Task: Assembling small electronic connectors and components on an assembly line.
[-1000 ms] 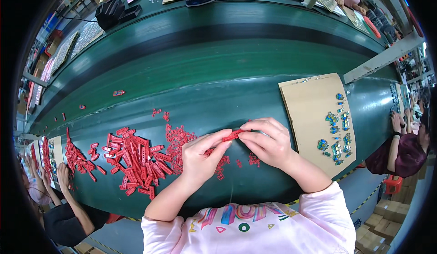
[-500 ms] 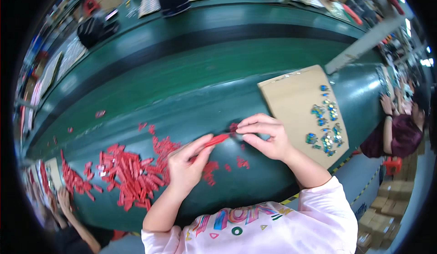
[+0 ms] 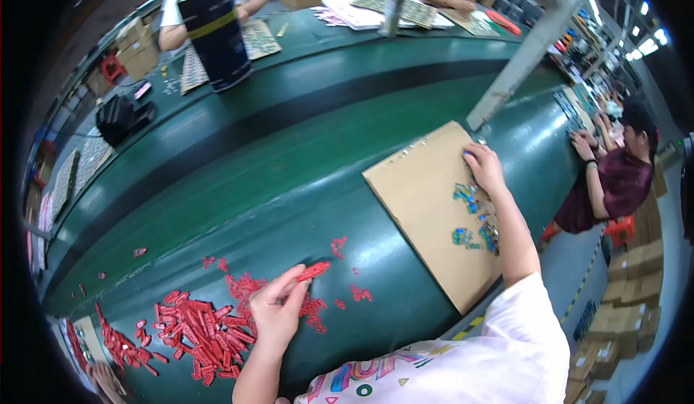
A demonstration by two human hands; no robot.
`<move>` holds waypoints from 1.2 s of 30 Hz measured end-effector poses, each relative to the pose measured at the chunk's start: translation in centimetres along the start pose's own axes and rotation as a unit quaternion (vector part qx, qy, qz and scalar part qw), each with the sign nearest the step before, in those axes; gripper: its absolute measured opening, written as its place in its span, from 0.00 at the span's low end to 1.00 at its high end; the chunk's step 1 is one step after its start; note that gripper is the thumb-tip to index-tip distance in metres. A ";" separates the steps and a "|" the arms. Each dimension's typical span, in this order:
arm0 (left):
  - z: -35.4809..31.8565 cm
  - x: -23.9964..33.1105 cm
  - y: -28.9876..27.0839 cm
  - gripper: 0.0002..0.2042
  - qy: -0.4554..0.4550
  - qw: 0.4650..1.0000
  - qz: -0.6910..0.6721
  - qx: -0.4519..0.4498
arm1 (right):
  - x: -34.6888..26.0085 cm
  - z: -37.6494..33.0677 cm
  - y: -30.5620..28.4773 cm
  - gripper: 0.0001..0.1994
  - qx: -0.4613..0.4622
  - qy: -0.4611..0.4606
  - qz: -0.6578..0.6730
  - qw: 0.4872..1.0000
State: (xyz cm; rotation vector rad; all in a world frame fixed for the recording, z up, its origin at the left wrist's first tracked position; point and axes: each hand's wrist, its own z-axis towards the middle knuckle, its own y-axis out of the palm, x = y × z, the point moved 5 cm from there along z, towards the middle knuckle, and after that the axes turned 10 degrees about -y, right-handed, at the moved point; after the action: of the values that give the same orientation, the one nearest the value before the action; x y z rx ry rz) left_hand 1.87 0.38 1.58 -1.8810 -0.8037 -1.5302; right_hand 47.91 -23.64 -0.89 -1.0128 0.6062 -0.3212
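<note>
My left hand [image 3: 276,310] pinches a long red plastic piece [image 3: 314,271] between thumb and fingertips, raised over the green work surface. Over the tan cardboard sheet [image 3: 416,187] at the right is my right hand [image 3: 484,167], thumb and fingertips closed at a small blue part [image 3: 466,154], mostly covered by the fingers. Clusters of small blue, green and silvery parts [image 3: 466,198] lie on the cardboard, some partly behind my right forearm. Left of my left hand spread many tiny red pieces [image 3: 242,288], beside a heap of long red plastic pieces [image 3: 202,335].
Another group of red pieces [image 3: 119,346] lies far left, near a co-worker's hand [image 3: 105,379]. A green conveyor belt [image 3: 289,140] runs beyond the work surface. A metal post [image 3: 499,96] rises past the cardboard. Another person [image 3: 614,180] works at the right.
My right hand has left the red piece and moved right, onto the cardboard among the blue parts. My left hand still holds the red piece. The whole view has shifted.
</note>
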 end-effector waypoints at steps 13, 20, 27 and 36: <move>-1.1 0.0 -1.8 0.15 0.023 0.999 0.021 0.017 | 0.7 1.6 0.5 0.06 -0.031 0.078 -0.042 0.996; -1.3 -0.1 -3.1 0.16 -0.031 0.995 -0.096 0.020 | 0.7 2.0 -2.2 0.15 -0.029 0.281 0.272 0.920; -0.3 -0.2 -2.3 0.15 -0.014 0.993 -0.112 0.033 | 2.5 0.9 -1.5 0.10 -0.081 0.207 0.132 0.966; -0.6 -0.4 -1.2 0.16 -0.034 0.996 -0.083 0.014 | -1.7 1.2 -0.3 0.08 0.043 0.103 0.148 0.983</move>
State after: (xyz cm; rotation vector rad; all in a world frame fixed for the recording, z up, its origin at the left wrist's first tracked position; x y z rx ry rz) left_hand 0.53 0.71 1.38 -1.8946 -1.0298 -1.5532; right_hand 47.30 -22.03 0.36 -0.7967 0.9114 -0.1876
